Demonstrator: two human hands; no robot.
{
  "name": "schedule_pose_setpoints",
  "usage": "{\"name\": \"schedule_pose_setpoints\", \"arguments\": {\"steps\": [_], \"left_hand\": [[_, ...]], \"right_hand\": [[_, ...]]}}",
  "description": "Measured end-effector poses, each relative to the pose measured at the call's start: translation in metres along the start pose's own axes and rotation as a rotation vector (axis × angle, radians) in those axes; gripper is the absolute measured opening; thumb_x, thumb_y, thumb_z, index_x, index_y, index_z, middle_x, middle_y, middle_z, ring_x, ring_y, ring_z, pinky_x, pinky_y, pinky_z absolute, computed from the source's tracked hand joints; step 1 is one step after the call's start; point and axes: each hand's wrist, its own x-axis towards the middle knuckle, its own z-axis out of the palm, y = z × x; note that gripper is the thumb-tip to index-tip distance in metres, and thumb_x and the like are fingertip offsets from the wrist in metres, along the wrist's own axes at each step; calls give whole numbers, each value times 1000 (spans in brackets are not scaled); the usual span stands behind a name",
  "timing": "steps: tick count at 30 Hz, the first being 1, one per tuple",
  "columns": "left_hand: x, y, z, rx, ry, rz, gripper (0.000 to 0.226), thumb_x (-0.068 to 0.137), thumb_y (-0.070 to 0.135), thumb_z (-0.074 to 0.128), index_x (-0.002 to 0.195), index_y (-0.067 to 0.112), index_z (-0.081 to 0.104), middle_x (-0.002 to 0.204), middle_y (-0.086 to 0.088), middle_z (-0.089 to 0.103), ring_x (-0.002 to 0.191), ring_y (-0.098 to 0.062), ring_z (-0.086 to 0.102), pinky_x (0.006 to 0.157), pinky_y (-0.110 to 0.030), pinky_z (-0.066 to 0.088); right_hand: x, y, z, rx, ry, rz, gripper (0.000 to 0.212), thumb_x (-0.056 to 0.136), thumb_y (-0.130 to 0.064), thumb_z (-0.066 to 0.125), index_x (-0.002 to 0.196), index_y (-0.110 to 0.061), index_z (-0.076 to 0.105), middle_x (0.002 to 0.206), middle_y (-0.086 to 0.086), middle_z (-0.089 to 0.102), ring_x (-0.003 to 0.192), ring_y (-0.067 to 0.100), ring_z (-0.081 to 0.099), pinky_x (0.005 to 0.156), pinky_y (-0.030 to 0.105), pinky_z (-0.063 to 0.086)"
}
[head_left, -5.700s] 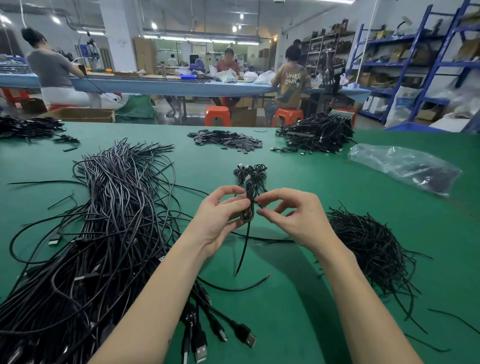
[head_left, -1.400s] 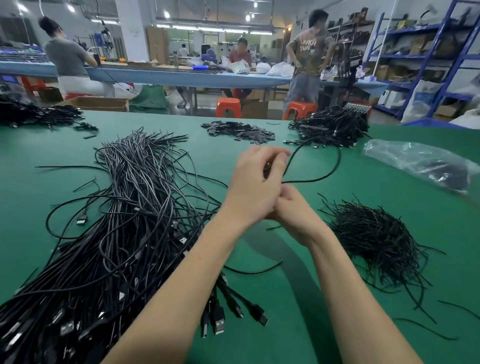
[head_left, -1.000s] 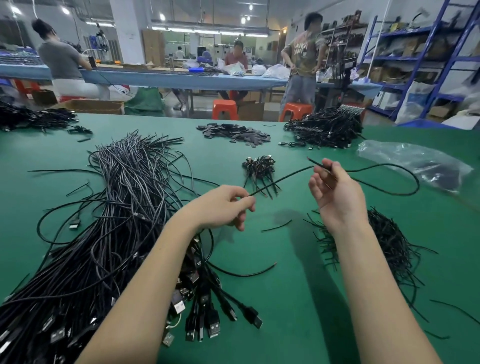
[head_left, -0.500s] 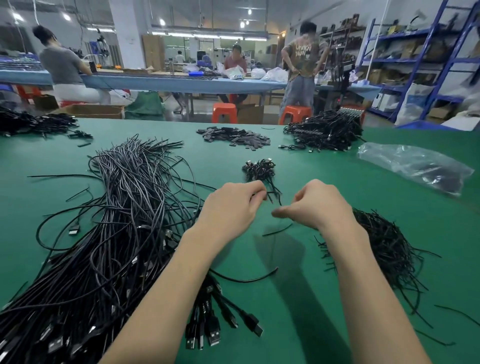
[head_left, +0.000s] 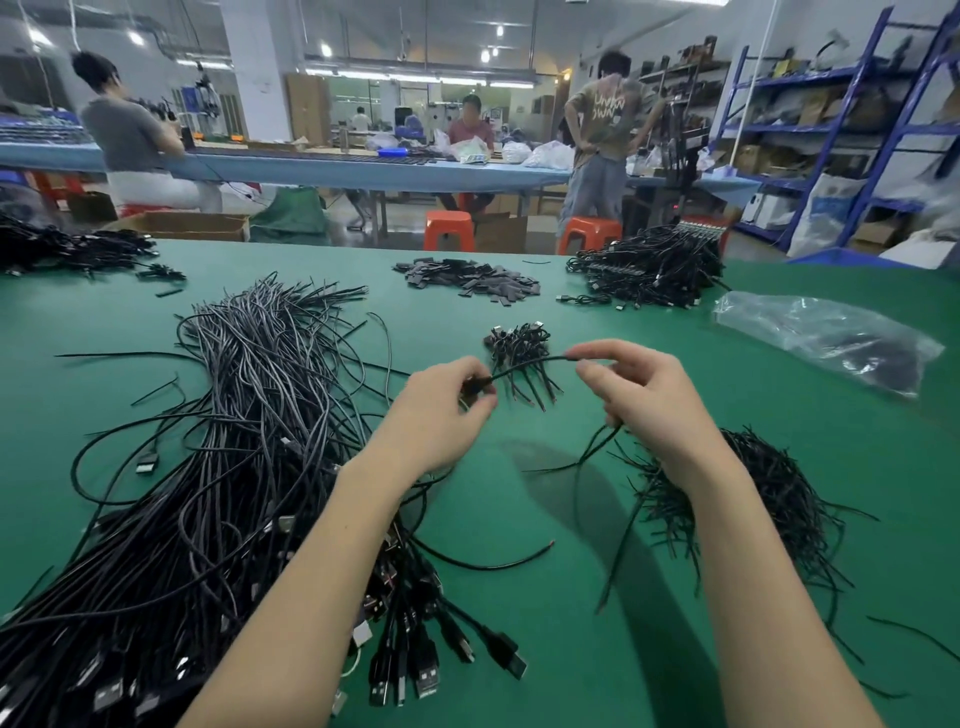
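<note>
Cable (head_left: 530, 364) hung above worktop (head_left: 779, 405) | my left hand (head_left: 441, 410) pinched its end, right hand (head_left: 649, 400) pinched farther along, tail dangling | step: starting the coil | next, I reckoned: loop tail round, keeping tension

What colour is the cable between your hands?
Black; the cable shows best in the head view.

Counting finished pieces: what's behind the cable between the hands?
A small pile of tied cables on the green table; the cable covers a strip of it, so no exact count.
</note>
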Motion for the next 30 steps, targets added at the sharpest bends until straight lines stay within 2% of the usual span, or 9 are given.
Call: {"name": "schedule_pose_setpoints", "arguments": {"steps": [3, 6, 8, 10, 17, 20, 24, 27, 30], "left_hand": [[3, 15, 7, -842, 134, -356, 34, 94, 17, 67, 122, 5, 52, 89, -8, 70, 65, -15, 68, 63, -26, 55], [6, 26, 8, -1508, 59, -516, 36, 95, 23, 66, 116, -3, 54, 102, -18, 74, 94, -23, 74, 82, -30, 60], [5, 32, 8, -1517, -59, -441, 40, 101, 37, 51, 120, 3, 58, 116, -14, 72, 113, -24, 68, 96, -33, 53], [5, 37, 6, -1428, -47, -330, 39, 107, 36, 37, 119, 8, 62, 121, -9, 71, 117, -18, 65, 95, -28, 51], [0, 39, -2, -1407, -79, -230, 37, 108, 34, 34, 100, 13, 62, 106, -6, 76, 101, -20, 73, 89, -31, 57], [0, 38, -9, -1533, -72, -202, 37, 109, 33, 34, 93, 12, 60, 90, -5, 76, 89, -22, 75, 77, -30, 60], [-4, 34, -25, -1600, -156, -127, 42, 106, 32, 38, 81, 14, 67, 81, -4, 72, 78, -21, 73, 70, -30, 59], [-9, 33, -28, -1453, -307, -50, 47, 104, 32, 38, 79, 18, 75, 84, -4, 74, 71, -20, 71, 69, -28, 57], [-14, 29, -30, -1226, -504, 1, 46, 103, 31, 36, 83, 17, 75, 88, -10, 75, 68, -23, 71, 65, -26, 55]], "right_hand": [[-1, 4, 1, 71, -84, 38, 15, 100, -19, 62, 101, -25, 76, 63, -2, 47, 55, 13, 39, 55, 24, 42], [-3, 2, 12, 154, -126, 29, 10, 101, -17, 61, 104, -12, 69, 61, 1, 52, 52, 13, 44, 51, 23, 46], [-4, 1, 20, 148, -219, 37, 8, 100, -19, 62, 102, -13, 67, 61, 2, 58, 53, 16, 49, 54, 27, 48], [-8, 1, 25, 107, -368, 54, 12, 99, -25, 65, 99, -13, 68, 64, 5, 62, 57, 22, 52, 62, 35, 45], [-10, 7, 32, 146, -531, 41, 14, 99, -33, 64, 101, -27, 77, 71, 6, 67, 57, 18, 57, 60, 31, 46], [-9, 17, 26, -36, -573, 41, 20, 98, -40, 64, 101, -27, 78, 83, 1, 75, 78, 10, 64, 80, 31, 49], [-6, 40, 26, -592, -402, 21, 23, 99, -46, 57, 94, -35, 77, 94, -13, 75, 75, 0, 64, 75, 28, 50], [-5, 42, 33, -537, -260, 16, 28, 102, -42, 52, 87, -33, 74, 81, -8, 74, 78, 9, 67, 72, 26, 49], [-6, 32, 33, -417, -234, -16, 36, 101, -41, 53, 68, -44, 68, 62, 2, 65, 57, 10, 58, 59, 28, 43]]}}
